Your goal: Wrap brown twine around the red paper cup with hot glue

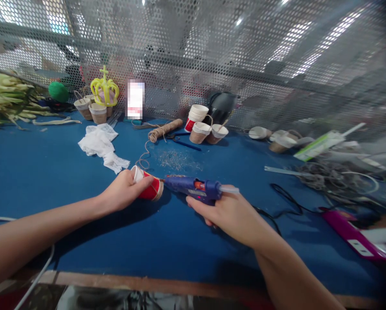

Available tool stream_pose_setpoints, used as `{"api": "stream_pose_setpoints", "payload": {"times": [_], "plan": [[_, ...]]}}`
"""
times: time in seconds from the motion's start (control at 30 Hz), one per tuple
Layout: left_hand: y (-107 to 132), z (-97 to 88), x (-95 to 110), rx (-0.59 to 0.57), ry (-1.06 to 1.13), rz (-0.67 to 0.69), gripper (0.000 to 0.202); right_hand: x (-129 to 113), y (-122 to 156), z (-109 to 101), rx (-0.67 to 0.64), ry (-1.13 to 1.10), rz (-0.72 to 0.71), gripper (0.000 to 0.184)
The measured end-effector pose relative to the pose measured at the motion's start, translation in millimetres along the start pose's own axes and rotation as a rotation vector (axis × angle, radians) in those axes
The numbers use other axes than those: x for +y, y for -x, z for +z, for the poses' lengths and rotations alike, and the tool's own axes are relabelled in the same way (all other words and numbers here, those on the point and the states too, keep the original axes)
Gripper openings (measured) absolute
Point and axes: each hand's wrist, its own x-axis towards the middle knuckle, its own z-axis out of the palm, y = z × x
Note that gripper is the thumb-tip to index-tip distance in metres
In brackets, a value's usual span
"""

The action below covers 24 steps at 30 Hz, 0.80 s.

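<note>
My left hand [128,189] is closed around a red and white paper cup [153,189], which lies tilted on its side above the table. Twine wraps the cup's base end, and a thin strand runs back to a roll of twine [167,129]. In my right hand [226,211] is a blue hot glue gun [193,188], with a clear glue stick poking out of its back. The gun's nozzle points left and is at the cup's twine-wrapped end; whether it touches cannot be told.
On the blue table [121,254] lie crumpled white cloth [99,144], twine-wrapped cups [201,132] and blue-handled pliers [188,144]. A yellow crown [105,92] stands at the back left. To the right are a tangle of grey cord [331,176] and a purple power strip [347,232]. Perforated metal [173,56] closes the back.
</note>
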Motion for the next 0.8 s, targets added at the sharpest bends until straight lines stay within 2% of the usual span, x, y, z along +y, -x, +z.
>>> {"api": "stream_pose_setpoints", "payload": {"times": [0.8], "plan": [[-0.7, 0.1, -1.9, -0.015, 0.017, -0.010, 0.042, -0.1, 0.7, 0.2, -0.011, 0.030, -0.062, 0.031]]}}
